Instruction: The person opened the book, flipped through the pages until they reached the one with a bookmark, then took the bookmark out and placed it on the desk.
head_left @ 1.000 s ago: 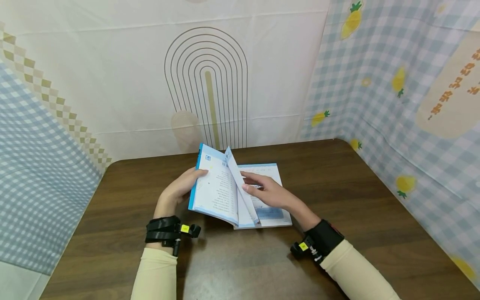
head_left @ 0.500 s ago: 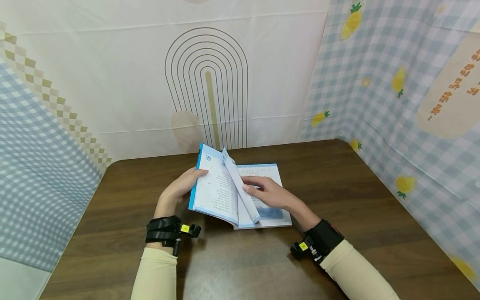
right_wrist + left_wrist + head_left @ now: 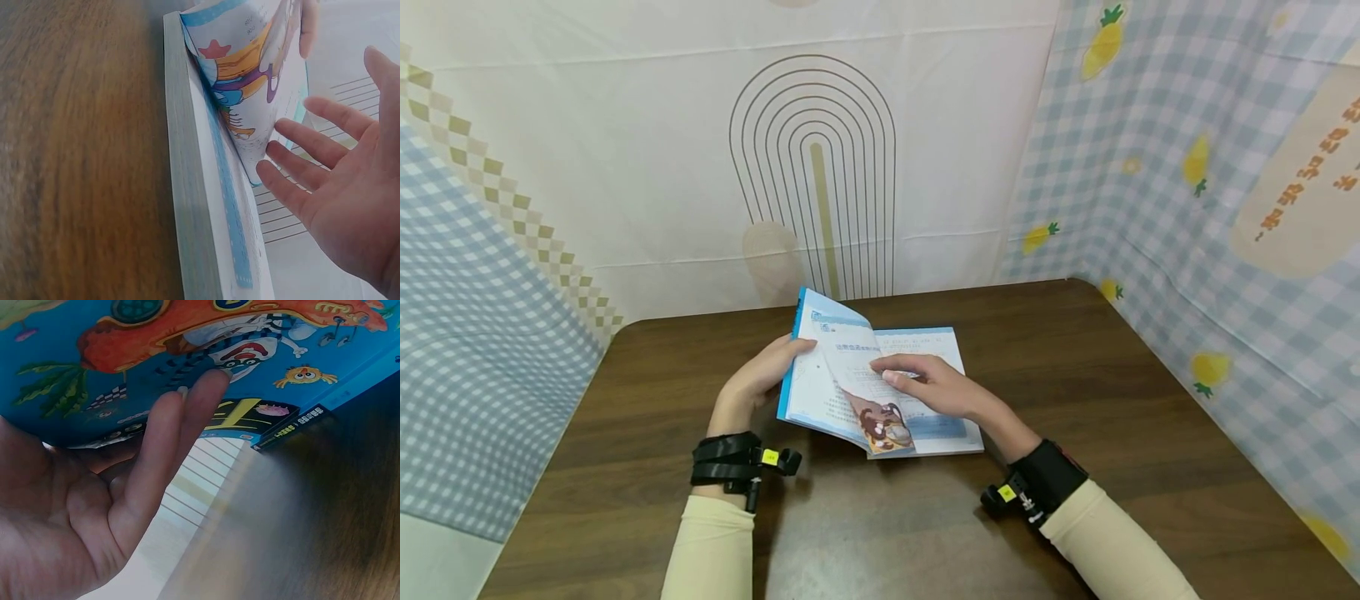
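An open book (image 3: 805, 392) lies on the table, its left side raised and its right side flat. My left hand (image 3: 762, 371) grips the raised left edge, thumb on the page and fingers behind the cover. In the left wrist view those fingers (image 3: 159, 434) lie against the blue illustrated cover (image 3: 250, 375). A curved page (image 3: 857, 354) with a brown picture at its lower corner leans over to the left. My right hand (image 3: 936, 383) rests against this page; in the right wrist view its fingers (image 3: 312, 140) are spread, their tips at the page (image 3: 244, 81).
The brown wooden table (image 3: 865, 525) surrounds the book. Behind it hangs a white cloth (image 3: 662, 167) with an arch pattern, and checked cloths stand at the left and right. Both wrists wear black straps (image 3: 726, 460) with small cameras.
The page that stood upright, then curled at my right hand, has swung over to the left and shows its printed side. My left hand has stayed in place.
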Tool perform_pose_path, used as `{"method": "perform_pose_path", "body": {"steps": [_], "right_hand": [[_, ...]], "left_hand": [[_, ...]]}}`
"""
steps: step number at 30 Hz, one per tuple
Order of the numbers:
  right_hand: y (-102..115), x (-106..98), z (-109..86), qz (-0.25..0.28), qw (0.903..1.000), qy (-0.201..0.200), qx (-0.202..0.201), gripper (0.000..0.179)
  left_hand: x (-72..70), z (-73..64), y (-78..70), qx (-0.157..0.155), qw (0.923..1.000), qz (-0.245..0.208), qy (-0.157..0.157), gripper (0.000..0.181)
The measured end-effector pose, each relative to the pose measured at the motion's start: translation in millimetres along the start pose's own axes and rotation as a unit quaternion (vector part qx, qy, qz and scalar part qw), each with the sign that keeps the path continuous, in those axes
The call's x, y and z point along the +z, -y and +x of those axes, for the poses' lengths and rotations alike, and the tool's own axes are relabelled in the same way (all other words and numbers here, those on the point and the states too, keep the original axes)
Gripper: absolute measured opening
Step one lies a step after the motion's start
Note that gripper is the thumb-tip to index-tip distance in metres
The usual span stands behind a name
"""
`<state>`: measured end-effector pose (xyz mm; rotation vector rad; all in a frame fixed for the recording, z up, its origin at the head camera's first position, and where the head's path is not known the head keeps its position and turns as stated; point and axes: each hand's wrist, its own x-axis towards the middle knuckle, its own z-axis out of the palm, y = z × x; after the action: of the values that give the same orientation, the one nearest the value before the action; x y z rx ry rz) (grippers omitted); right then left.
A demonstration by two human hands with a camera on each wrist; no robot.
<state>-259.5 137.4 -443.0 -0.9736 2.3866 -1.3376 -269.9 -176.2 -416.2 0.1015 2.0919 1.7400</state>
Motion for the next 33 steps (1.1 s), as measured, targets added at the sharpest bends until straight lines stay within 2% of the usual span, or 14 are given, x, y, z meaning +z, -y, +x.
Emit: {"method": "perform_pose_path", "body": {"steps": [15, 26, 33], "right_hand": [[-1, 5, -1.8, -0.017, 0.999, 0.038, -0.013, 0.042], [3, 12, -0.7, -0.014, 0.998, 0.054, -0.029, 0.045], [7, 14, 0.6, -0.018, 0.9971, 0.07, -0.024, 0.048]], "left_hand": [[2.5, 3.4, -2.4, -0.004, 0.9999, 0.01, -0.008, 0.058], [1.7, 4.1, -1.6, 0.005, 0.9998, 0.008, 0.015, 0.076], [0.6, 2.5, -2.7, 0.014, 0.9996, 0.006, 0.025, 0.068]]}}
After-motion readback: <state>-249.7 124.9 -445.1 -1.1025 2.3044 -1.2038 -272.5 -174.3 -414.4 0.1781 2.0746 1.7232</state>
